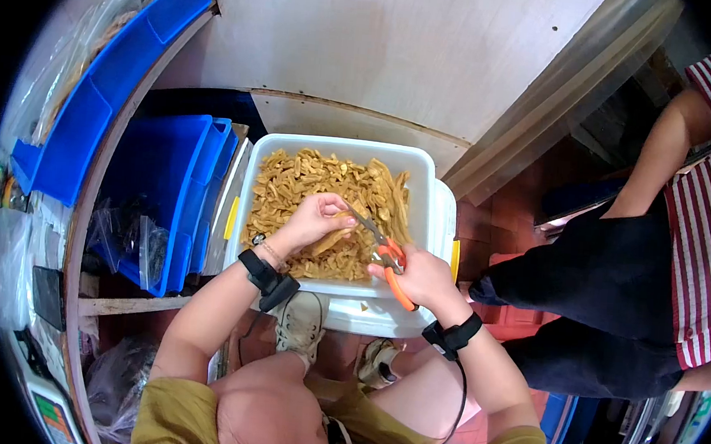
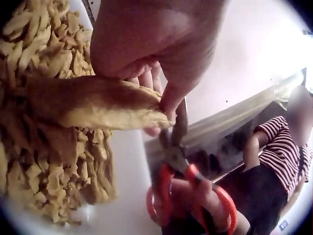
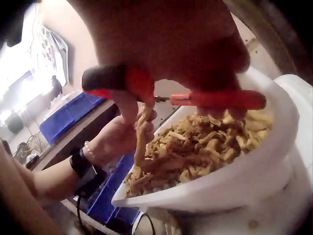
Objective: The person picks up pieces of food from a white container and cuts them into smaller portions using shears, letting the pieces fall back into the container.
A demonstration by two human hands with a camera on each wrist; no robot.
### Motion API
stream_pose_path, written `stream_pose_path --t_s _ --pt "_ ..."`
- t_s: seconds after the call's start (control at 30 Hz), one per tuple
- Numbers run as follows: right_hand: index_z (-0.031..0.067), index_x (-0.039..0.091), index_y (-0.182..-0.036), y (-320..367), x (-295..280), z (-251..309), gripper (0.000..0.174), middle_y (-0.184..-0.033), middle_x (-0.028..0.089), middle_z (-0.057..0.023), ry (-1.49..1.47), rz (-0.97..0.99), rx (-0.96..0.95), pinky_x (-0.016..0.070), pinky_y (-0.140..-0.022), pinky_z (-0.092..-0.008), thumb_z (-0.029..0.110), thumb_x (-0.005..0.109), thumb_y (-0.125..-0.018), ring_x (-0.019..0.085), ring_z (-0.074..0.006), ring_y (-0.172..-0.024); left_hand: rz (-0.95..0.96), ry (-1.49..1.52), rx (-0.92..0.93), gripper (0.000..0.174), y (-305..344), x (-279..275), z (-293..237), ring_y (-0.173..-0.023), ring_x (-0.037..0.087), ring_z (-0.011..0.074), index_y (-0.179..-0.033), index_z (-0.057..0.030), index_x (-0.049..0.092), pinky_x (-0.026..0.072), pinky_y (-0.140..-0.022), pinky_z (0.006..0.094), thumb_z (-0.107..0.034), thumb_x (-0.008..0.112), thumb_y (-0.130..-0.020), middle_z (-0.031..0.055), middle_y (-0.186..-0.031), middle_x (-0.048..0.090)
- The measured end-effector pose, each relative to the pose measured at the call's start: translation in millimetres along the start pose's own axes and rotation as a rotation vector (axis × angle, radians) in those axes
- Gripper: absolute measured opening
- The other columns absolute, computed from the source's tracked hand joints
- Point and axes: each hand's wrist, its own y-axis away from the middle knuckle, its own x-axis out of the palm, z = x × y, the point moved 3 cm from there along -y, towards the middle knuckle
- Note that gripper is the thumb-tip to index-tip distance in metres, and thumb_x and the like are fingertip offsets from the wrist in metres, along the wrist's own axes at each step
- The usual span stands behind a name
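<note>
Head view, seated person bent over a tub between the knees. Nearest the camera, a white shoe (image 1: 301, 321) stands on the floor under the forearms, each of which carries a black wrist band (image 1: 267, 279). The left hand (image 1: 316, 219) is raised over the tub with its fingers curled down, pinching one long yellow strip (image 1: 331, 241) by its end; the left wrist view shows the strip (image 2: 98, 105) lying level between thumb and fingers. The right hand (image 1: 422, 278) sits at the tub's near right corner, fingers and thumb threaded through the orange handles of a pair of scissors (image 1: 388, 257). The blades slant up and left, with the tips touching the held strip just beside the left fingertips. The white tub (image 1: 425, 165) is heaped with short yellow cut pieces (image 1: 309, 182) and rests on a larger white container (image 1: 446, 220). Left of it stand stacked blue bins (image 1: 157, 175) with clear plastic bags inside. Beyond, a pale board (image 1: 367, 50) leans behind the tub. At far right a second person in a red-and-white striped shirt (image 1: 700, 246) sits facing in.
</note>
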Motion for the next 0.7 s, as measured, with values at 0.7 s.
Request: stream_pose_path --t_s 0.7 --pt "0.0012 0.065 -0.078 4.0 -18.2 15.6 0.068 -0.072 0.064 -0.0199 -0.041 0.076 0.043 0.0503 -0.069 -0.0418 0.068 0.062 -0.070 0.064 -0.0379 -0.075 -0.011 -0.052 -0.015 0.018 -2.5 -18.0 -4.8 -0.078 0.065 0.0119 -0.096 0.0014 0.062 0.0535 -0.071 0.0240 -0.005 0.071 -0.082 0.0074 -0.089 0.068"
